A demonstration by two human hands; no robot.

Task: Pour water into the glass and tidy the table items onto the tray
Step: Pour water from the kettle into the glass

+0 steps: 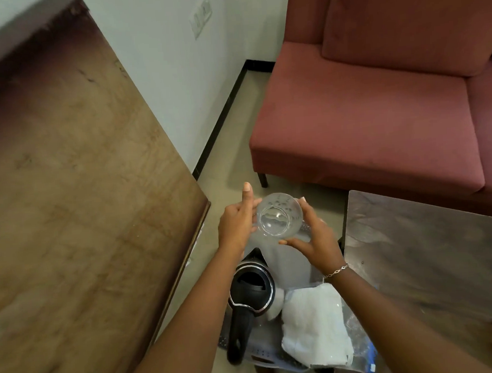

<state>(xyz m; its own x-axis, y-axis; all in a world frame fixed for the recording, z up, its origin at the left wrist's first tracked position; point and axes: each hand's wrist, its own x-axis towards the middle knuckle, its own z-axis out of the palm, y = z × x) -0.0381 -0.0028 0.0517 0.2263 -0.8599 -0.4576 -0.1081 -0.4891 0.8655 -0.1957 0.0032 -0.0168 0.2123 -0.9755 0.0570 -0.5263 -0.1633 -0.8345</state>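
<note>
Between a brown wooden table [65,168] and a darker table [430,255], with a pink sofa [378,114] behind, a bluish tray [266,356] sits low. A black electric kettle [251,289] stands at its left edge and a bagged white cloth [316,326] at its right. Above the tray's far edge, the left hand [237,224] and right hand [317,239] cup a clear glass [279,216] between them, mouth tipped toward the viewer.

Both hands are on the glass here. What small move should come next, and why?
Probably set the glass upright on the dark table to the right. It looks empty and tilted, both the left hand and right hand hold it, so no hand is free for the kettle on the tray below.
</note>
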